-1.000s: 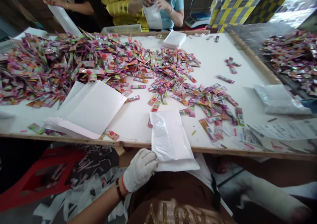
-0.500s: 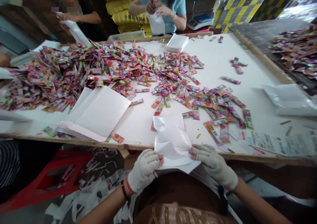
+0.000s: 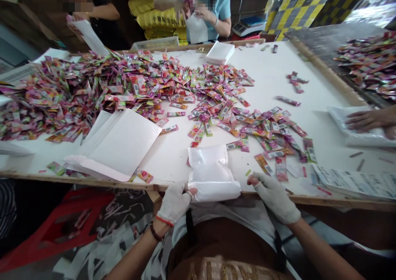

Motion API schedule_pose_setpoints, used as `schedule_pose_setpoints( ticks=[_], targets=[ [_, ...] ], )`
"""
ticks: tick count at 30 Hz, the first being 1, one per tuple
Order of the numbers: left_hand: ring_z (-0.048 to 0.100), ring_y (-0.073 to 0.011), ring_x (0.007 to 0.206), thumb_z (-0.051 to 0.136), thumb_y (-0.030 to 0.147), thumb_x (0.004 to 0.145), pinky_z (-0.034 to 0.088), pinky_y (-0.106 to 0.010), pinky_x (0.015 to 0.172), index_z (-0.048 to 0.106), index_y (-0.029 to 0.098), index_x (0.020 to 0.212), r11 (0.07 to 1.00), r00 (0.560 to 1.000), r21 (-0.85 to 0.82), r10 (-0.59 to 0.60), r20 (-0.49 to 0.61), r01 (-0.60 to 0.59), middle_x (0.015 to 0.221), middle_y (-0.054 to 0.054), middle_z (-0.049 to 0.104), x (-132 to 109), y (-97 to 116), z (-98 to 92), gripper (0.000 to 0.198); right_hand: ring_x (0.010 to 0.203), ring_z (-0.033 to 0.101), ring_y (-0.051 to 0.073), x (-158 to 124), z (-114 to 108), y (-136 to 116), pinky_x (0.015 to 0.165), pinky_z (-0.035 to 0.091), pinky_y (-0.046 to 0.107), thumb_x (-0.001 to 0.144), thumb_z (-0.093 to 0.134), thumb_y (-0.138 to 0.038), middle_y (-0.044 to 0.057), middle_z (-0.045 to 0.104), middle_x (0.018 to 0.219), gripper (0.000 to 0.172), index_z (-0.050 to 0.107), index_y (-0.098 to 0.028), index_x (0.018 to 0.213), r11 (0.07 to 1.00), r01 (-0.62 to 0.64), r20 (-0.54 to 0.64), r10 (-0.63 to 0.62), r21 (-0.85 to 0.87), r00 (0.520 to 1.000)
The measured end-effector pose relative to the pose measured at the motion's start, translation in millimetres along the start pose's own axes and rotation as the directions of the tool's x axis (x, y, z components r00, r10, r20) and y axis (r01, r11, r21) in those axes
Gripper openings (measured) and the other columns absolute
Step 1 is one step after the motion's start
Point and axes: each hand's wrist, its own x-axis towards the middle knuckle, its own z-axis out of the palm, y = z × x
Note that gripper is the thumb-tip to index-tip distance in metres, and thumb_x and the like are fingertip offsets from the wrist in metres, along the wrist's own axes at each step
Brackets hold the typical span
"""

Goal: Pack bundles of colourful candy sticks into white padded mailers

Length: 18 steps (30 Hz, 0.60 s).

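A filled white mailer bag [image 3: 212,172] lies at the table's near edge, its open end folded over. My left hand [image 3: 175,202], in a white glove, pinches the folded flap at its left corner. My right hand [image 3: 274,195], also gloved, rests on the table edge just right of the bag, apart from it, fingers loosely curled with nothing in them. Several colourful sachets [image 3: 269,131] lie scattered just beyond the bag.
A big heap of sachets [image 3: 77,90] covers the table's left and middle. A stack of empty white mailers [image 3: 119,142] lies left of the bag. Printed labels [image 3: 352,181] sit at right. Another person's hand [image 3: 366,119] presses a bag; two people fill bags at the far side.
The bag's near flap has been folded over onto itself. My right hand came in, touched the bag, then drew off to the right. Another person's hand appeared at the right.
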Motion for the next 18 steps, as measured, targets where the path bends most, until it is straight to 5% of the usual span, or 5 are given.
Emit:
schedule_pose_setpoints(
  ticks=[3,9,12,15,18],
  targets=[
    [0.047,-0.0133,0.062,0.054,0.037,0.077,0.027,-0.023,0.059,0.051,0.017,0.058,1.0,1.0,-0.009,-0.011,-0.004,0.011,0.058,0.001,0.052,-2,-1,1.5,0.028,0.073,0.055,0.018,-5,7,-16,0.066,0.043,0.028,0.083,0.037,-0.046,0.004,0.061,0.078,0.033,0.057,-0.02,0.082,0.984,0.137,0.129,-0.151,0.112,0.98],
    [0.054,-0.0179,0.066,0.049,0.045,0.081,0.032,-0.025,0.06,0.058,0.019,0.066,0.966,0.996,0.249,-0.08,0.041,0.067,0.065,-0.004,0.06,0,9,-6.5,0.031,0.055,0.046,0.014,12,30,-22,0.054,0.031,0.026,0.08,0.048,-0.041,-0.001,0.049,0.053,0.033,0.044,-0.021,0.054,0.96,-0.072,0.178,0.123,-0.27,0.976],
    [0.058,-0.0228,0.075,0.052,0.041,0.08,0.038,-0.03,0.064,0.062,0.018,0.084,0.895,0.99,0.445,0.086,-0.107,-0.03,0.082,-0.009,0.064,0,13,-7.2,0.025,0.057,0.05,0.015,26,28,-17,0.053,0.031,0.026,0.069,0.062,-0.038,0.0,0.056,0.058,0.02,0.054,-0.021,0.067,0.937,-0.149,0.193,0.217,-0.316,0.957],
    [0.054,-0.0296,0.106,0.054,0.035,0.081,0.04,-0.041,0.087,0.055,0.015,0.116,0.752,0.813,0.557,0.541,-0.214,-0.353,0.117,-0.017,0.057,-1,12,5.4,0.04,0.062,0.056,0.015,39,31,-19,0.056,0.038,0.025,0.063,0.067,-0.031,0.002,0.064,0.072,0.036,0.058,-0.016,0.094,0.973,-0.212,0.248,0.227,-0.085,0.942],
    [0.034,-0.0332,0.129,0.055,0.038,0.081,0.027,-0.05,0.103,0.039,0.018,0.137,0.491,0.588,0.571,0.809,-0.017,-0.658,0.138,-0.016,0.042,1,12,18.1,0.061,0.067,0.059,0.017,53,39,-29,0.058,0.043,0.025,0.066,0.065,-0.03,0.003,0.067,0.074,0.027,0.063,-0.015,0.087,0.963,-0.198,0.335,0.129,0.18,0.933]
  ],
)
